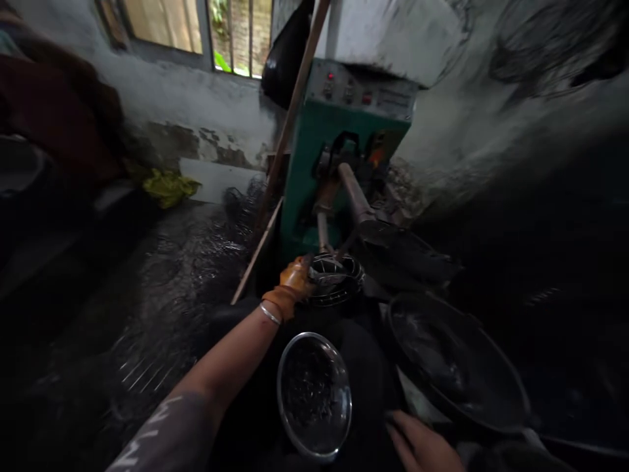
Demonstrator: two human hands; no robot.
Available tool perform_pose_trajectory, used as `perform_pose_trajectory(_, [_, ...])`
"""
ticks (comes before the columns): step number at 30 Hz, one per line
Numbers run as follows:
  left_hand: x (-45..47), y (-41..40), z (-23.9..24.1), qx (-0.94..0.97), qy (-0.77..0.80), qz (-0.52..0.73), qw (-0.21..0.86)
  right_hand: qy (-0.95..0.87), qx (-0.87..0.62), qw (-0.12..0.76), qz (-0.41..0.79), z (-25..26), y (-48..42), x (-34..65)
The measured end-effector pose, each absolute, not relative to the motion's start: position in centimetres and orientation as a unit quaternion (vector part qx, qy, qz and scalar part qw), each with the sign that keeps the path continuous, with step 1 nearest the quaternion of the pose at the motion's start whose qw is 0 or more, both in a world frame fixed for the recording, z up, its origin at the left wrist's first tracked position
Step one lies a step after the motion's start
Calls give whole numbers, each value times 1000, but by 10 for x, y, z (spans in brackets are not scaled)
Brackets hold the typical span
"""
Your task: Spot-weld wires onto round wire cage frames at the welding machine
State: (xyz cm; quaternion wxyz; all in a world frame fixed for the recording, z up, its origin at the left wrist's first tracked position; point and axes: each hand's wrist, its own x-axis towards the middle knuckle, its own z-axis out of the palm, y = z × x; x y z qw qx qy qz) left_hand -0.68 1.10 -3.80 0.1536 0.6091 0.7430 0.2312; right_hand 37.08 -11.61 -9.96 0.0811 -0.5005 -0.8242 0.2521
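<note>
My left hand [293,283], in an orange glove with a silver bangle at the wrist, reaches forward and is closed on the rim of a round wire part [339,278] held under the arm of a green machine [339,157]. My right hand [422,446] is bare and rests low at the bottom edge, fingers lying flat and apart beside a large dark pan [457,367]. A shiny metal bowl [314,393] with small dark bits in it sits in my lap between the hands.
A heap of black wire parts [167,288] covers the floor on the left. A wooden stick [289,118] leans against the machine. A yellow cloth [167,187] lies by the peeling wall under a window [196,29]. Dark clutter fills the right side.
</note>
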Motion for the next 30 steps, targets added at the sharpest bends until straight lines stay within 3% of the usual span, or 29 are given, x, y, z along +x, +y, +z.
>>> perform_pose_trajectory(3, [-10, 9, -42, 608, 732, 260, 163, -837, -463, 178, 232, -83, -84, 338])
perform_pose_trajectory(7, [-15, 11, -52, 608, 717, 301, 160, -844, -451, 187, 223, -58, -43, 311])
perform_pose_trajectory(17, [-13, 14, -53, 589, 734, 286, 181, -837, -411, 118, 340, -87, -35, 286])
perform_pose_trajectory(21, [-10, 17, -52, 570, 759, 256, 184, -857, -302, 31, 416, -81, -67, 256])
perform_pose_trajectory(25, [-3, 19, -47, 516, 805, 229, 183, -887, -277, -115, 351, -90, -104, 218])
perform_pose_trajectory(30, [-1, 26, -46, 496, 820, 214, 187, -902, -283, -116, 304, -115, -118, 207])
